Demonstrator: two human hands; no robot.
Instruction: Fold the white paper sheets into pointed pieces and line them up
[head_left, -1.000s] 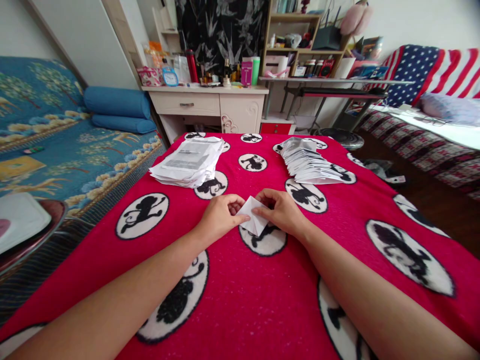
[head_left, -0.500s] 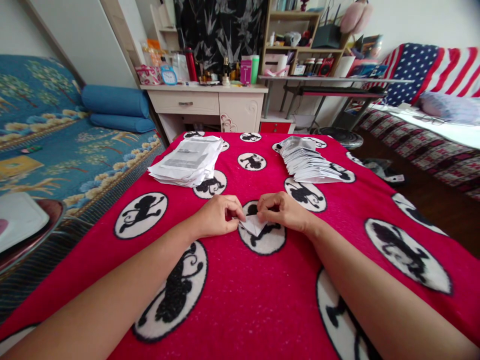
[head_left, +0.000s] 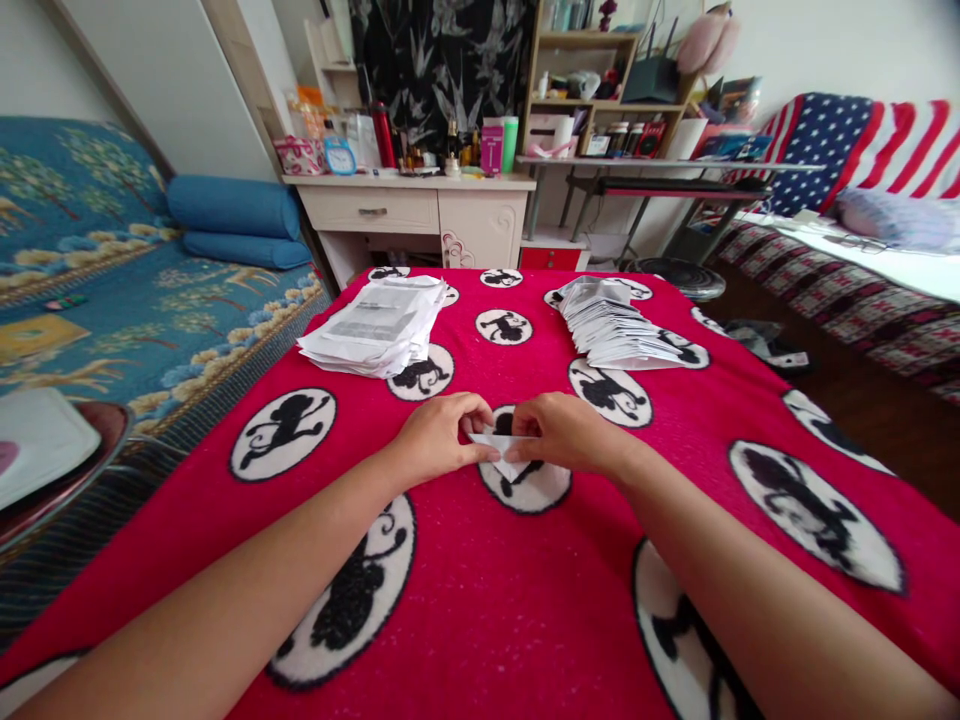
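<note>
A small folded piece of white paper (head_left: 510, 462), pointed toward me, is held low over the red cloth. My left hand (head_left: 442, 437) pinches its left end between thumb and fingers. At the right end my right hand (head_left: 568, 430) grips the paper, its fingers curled and partly hidden behind the hand. Beyond my left hand lies a stack of printed paper sheets (head_left: 382, 325). Beyond my right hand, a fanned row of folded papers (head_left: 619, 325) rests on the cloth.
A red cloth (head_left: 480, 600) with black monkey figures in white ovals covers the table. A blue sofa (head_left: 150, 300) stands at left, a white desk (head_left: 375, 205) with bottles behind. To the right are a shelf unit (head_left: 585, 100) and a bed (head_left: 825, 270).
Both hands have shifted their grip on the paper. My left thumb now lies across its near side, and the paper's upper edge looks straighter and wider. The stacks have stayed put.
</note>
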